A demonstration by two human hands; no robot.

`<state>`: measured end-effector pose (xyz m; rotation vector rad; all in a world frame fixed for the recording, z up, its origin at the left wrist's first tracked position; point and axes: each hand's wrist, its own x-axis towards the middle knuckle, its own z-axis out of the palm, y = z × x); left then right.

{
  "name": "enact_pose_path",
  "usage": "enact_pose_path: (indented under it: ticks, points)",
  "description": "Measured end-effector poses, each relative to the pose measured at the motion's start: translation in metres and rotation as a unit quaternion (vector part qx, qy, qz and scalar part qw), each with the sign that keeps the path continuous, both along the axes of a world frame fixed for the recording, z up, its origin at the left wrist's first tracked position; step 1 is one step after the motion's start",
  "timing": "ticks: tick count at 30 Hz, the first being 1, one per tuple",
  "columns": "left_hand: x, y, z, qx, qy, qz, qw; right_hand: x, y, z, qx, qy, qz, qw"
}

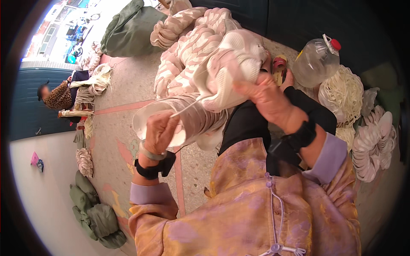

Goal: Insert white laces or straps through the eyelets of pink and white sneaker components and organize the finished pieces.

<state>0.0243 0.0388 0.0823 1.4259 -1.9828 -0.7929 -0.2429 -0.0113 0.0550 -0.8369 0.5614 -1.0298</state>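
1. Our left hand point(160, 133) is pinching a white cord point(185, 108).
2. Our right hand point(273, 100) is gripping white knit pieces point(230, 64) near our knees point(245, 123).
3. We're judging them light, soft, best held by edges.

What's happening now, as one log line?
left hand: pinching white cord | right hand: touching white ribbed bundle | nearby: clear jug

An off-white, ribbed fabric piece point(234, 70) with pale pinkish shading, held up at a tilt, its soft sides curved and folded; whether it is 1 layer or more cannot be told. 1 thin white cord point(186, 107) runs straight from its lower left edge, slanting down to the left.
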Motion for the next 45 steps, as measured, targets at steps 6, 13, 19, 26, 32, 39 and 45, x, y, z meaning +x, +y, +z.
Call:
enact_pose_path:
  ticks: [6,13,19,26,32,39,45]
  points:
    - [-0.085,-0.041,-0.014,0.071,-0.08,-0.077,0.991,-0.096,0.012,0.003,0.026,-0.042,-0.092,0.995]
    - [-0.154,-0.041,-0.095,0.18,-0.061,-0.197,0.962,-0.159,0.064,-0.088,0.175,-0.097,-0.097,0.975]
    - [-0.167,-0.053,-0.109,0.376,0.114,-0.114,0.912,-0.157,0.071,-0.126,0.24,-0.179,-0.055,0.953]
    - [-0.195,-0.052,-0.155,0.232,-0.06,-0.067,0.969,-0.161,0.083,-0.156,0.265,-0.183,-0.048,0.945]
    - [-0.206,-0.017,-0.144,0.033,-0.081,-0.059,0.994,-0.17,0.099,-0.157,0.274,-0.136,-0.007,0.952]
    - [-0.181,-0.008,-0.126,0.106,-0.082,-0.042,0.99,-0.156,0.092,-0.127,0.247,-0.112,0.003,0.963]
    - [-0.169,-0.055,-0.121,0.227,0.001,-0.069,0.971,-0.149,0.083,-0.107,0.207,-0.113,0.02,0.972]
